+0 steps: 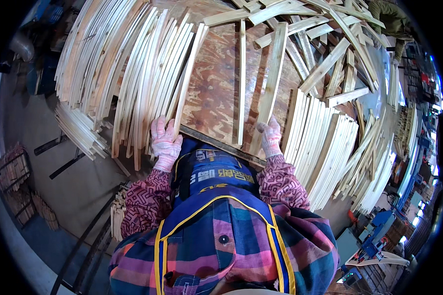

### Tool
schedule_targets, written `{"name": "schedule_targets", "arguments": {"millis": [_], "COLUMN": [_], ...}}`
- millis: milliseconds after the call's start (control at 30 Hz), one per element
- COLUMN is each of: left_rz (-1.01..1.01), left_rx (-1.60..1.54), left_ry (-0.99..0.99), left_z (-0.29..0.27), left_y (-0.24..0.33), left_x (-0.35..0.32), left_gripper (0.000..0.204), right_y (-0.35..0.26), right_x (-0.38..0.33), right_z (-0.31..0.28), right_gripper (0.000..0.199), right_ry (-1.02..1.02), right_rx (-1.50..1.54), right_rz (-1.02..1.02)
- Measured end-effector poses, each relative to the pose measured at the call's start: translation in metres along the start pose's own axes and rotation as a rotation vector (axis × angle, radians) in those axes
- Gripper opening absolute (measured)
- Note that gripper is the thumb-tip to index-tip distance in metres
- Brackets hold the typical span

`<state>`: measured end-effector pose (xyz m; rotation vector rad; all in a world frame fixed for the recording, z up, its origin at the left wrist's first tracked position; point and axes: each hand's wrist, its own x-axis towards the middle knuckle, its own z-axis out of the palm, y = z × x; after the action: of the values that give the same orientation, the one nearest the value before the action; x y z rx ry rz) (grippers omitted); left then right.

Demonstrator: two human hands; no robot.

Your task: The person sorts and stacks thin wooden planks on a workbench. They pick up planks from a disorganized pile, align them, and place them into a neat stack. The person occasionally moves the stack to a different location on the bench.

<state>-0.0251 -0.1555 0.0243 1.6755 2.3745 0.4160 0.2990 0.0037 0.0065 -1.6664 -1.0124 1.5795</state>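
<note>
Sorting is judged under way: a pale flat wooden slat [269,83] on the brown plywood tabletop [214,83] is gripped by the gloved right hand [270,137], while stacked pale slats [147,83] are clasped by the gloved left hand [164,142], so a careful lift is called for

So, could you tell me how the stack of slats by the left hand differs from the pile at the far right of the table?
The left stack of slats lies in neat parallel rows; the far pile is jumbled, its slats crossing at many angles. The left stack's ends overhang the table edge by the left hand; the far pile lies beyond the right hand, which grips a single slat. Both are pale, unfinished wood.
</note>
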Motion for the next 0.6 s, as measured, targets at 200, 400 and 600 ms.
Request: {"name": "schedule_targets", "arguments": {"millis": [200,400,600], "left_rz": [-0.015,-0.019,-0.361], "left_rx": [0.046,0.256,0.142], "left_ry": [0.003,0.008,0.116], "left_z": [0.013,0.017,-0.031], "left_y": [-0.001,-0.013,-0.039], "left_x": [0.009,0.044,0.086], "left_gripper": [0.072,0.073,0.076], "right_y": [-0.007,-0.063,-0.034], "right_x": [-0.038,-0.013,-0.077], "right_z": [0.024,0.084,-0.028], "right_gripper": [0.099,0.079,0.069], "right_ry": [-0.015,-0.222,-0.474], "right_rx": [-0.998,-1.045,-0.947], "right_rz": [0.098,0.249,0.120]}}
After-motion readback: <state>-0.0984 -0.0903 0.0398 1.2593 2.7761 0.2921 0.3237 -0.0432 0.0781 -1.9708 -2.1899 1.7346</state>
